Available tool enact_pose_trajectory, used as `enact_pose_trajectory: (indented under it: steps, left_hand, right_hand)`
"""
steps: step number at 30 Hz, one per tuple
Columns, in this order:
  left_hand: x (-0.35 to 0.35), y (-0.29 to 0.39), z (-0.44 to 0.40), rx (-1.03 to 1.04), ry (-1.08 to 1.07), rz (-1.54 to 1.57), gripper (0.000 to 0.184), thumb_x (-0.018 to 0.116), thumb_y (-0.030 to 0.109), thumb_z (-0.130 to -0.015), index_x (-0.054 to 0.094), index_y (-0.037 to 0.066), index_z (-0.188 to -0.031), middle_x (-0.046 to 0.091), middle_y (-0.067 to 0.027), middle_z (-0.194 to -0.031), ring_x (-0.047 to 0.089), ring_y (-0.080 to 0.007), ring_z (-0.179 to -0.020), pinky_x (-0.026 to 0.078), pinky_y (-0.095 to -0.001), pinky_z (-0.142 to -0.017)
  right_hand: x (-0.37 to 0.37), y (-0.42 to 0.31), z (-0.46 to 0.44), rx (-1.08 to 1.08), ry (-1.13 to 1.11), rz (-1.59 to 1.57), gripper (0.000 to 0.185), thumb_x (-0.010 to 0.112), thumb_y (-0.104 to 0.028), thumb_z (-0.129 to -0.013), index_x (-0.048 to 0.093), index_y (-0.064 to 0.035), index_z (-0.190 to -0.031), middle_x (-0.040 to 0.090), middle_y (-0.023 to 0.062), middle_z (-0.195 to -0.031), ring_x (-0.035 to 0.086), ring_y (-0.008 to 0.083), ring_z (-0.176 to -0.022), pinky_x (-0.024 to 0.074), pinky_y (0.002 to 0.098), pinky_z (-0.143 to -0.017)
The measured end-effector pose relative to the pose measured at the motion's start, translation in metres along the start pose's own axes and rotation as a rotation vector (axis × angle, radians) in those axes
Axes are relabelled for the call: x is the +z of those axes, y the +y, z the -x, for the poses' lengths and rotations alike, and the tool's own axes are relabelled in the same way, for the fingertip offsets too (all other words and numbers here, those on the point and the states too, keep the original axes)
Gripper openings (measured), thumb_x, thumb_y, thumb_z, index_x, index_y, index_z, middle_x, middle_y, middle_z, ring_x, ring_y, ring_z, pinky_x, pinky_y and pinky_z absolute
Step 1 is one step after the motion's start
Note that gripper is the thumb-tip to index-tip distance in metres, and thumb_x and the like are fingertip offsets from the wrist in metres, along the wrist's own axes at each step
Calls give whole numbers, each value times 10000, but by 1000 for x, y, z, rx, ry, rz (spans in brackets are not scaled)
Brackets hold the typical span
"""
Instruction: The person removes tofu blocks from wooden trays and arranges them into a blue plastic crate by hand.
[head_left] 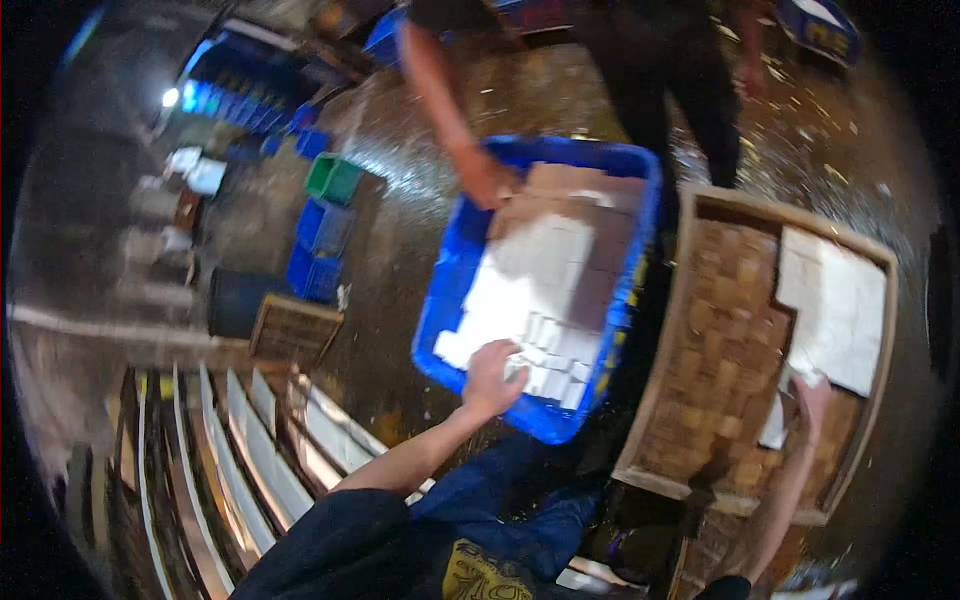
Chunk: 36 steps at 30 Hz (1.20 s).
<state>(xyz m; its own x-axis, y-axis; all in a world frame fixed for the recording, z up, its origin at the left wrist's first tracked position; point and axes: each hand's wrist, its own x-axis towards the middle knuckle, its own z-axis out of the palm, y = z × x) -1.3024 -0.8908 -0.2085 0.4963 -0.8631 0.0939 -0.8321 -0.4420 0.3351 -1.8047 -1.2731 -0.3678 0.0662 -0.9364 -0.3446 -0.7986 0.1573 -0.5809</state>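
A blue plastic crate in front of me holds rows of white blocks that look like tofu, with smaller cut ones at the near end. My left hand reaches over the near rim, fingers and thumb bent round a small white block. To the right, a wood-framed woven bamboo tray carries a patch of white blocks on its right side. My right hand is down at the near edge of that patch, its fingers closed on a white block and partly hidden.
Across the crate stands a co-worker, whose hand is at the crate's far left. Blue bins and a green bin stand on the wet floor at left. Several long boards stand in a row at lower left.
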Motion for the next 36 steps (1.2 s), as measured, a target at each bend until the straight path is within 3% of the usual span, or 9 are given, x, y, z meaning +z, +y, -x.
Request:
enact_pose_trajectory:
  steps: [4, 7, 12, 16, 20, 23, 26, 34, 36]
  left_hand:
    - [-9, 6, -6, -43, 39, 22, 314, 659, 203, -752, 619, 51, -1024, 613, -116, -1086, 554, -296, -1073, 398, -423, -950]
    - [-14, 9, -8, -59, 39, 55, 289, 642, 188, -756, 610, 66, -1016, 605, -88, -1067, 545, -268, -1052, 390, -402, -901]
    - [-4, -5, -8, -100, 45, 263, 296, 638, 129, -751, 605, 62, -1037, 607, -117, -1081, 544, -297, -1062, 391, -421, -932]
    - [-3, -26, -21, -164, 140, 371, 292, 667, 108, -730, 618, 40, -1010, 619, -145, -1036, 556, -342, -1014, 432, -435, -887]
    - [-4, -47, -32, -50, -71, 364, 311, 696, 170, -720, 644, 61, -1006, 620, -135, -1040, 562, -336, -999, 441, -433, -883]
    - [1, -65, -26, 109, -495, 103, 282, 720, 242, -710, 703, 118, -964, 659, -92, -992, 591, -304, -974, 463, -435, -864]
    - [4, -77, -28, 128, -641, 170, 271, 729, 259, -721, 725, 140, -964, 677, -89, -931, 608, -280, -953, 468, -427, -851]
    - [4, -56, -43, 32, -609, 662, 362, 587, 187, -810, 664, -22, -1096, 674, -234, -1012, 662, -341, -938, 507, -416, -857]
    - [23, -26, -35, 195, -617, 620, 328, 601, 230, -831, 674, -16, -1036, 667, -237, -980, 640, -398, -890, 507, -441, -815]
  right_hand:
    - [-34, -7, 32, 121, -113, -873, 536, 643, -330, -864, 518, 4, -1265, 554, 132, -1173, 562, 248, -1051, 505, 358, -832]
    - [-67, -44, 77, 230, -43, -1101, 544, 638, -364, -880, 514, -40, -1299, 526, 136, -1235, 554, 267, -1093, 511, 393, -866]
    - [-50, -182, 223, -97, -265, -1139, 613, 628, -431, -839, 504, -72, -1320, 501, 117, -1322, 489, 277, -1211, 452, 439, -991]
    - [15, -358, 305, -76, -618, -1059, 738, 711, -507, -657, 580, 2, -1175, 556, 182, -1258, 588, 290, -1087, 501, 368, -912]
    - [85, -398, 312, -1, -927, -816, 438, 702, -221, -768, 632, -1, -1140, 648, 76, -1075, 595, 148, -959, 489, 275, -811]
    - [121, -436, 323, 24, -759, -333, 360, 724, -252, -792, 685, 2, -1043, 681, 39, -842, 612, 133, -769, 484, 278, -714]
    - [205, -393, 321, -184, -411, 30, 535, 734, -448, -689, 711, 21, -945, 684, 241, -863, 663, 322, -825, 507, 376, -753]
    - [210, -354, 318, 196, -609, -340, 533, 479, -389, -962, 503, -1, -1326, 614, 86, -1139, 542, 165, -977, 438, 318, -856]
    - [168, -367, 322, -117, -438, -116, 500, 510, -315, -971, 474, 3, -1355, 612, 66, -1118, 530, 129, -968, 437, 289, -852]
